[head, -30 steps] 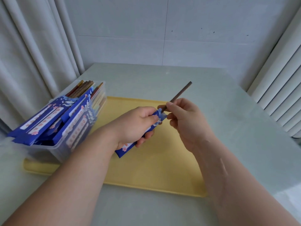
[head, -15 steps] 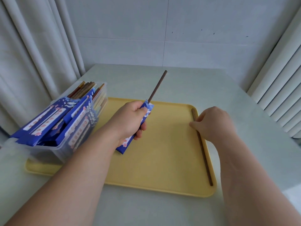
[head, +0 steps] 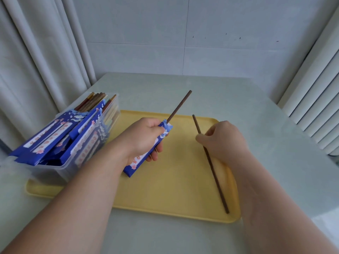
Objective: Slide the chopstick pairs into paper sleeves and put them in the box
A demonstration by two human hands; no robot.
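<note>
**What surrounds my work**

In front of me a yellow tray [head: 174,189] lies flat on a pale, glossy table [head: 238,99], its long side toward me. Off to my left hang pale grey curtains [head: 36,61] in deep folds. Behind the table stands a wall of large pale tiles [head: 139,30] with a few dark specks [head: 234,38]. White ribbed folds [head: 315,99] close off my right.

Table [head: 256,110]: tray [head: 174,189] on it. Box [head: 60,167] on tray's left end, filled sleeves [head: 55,136] in it. Left hand [head: 145,138] over tray middle, holding sleeve [head: 135,162], chopstick [head: 179,105] partly inside. Right hand [head: 223,140] over tray's right side, holding second chopstick [head: 216,182].
</note>
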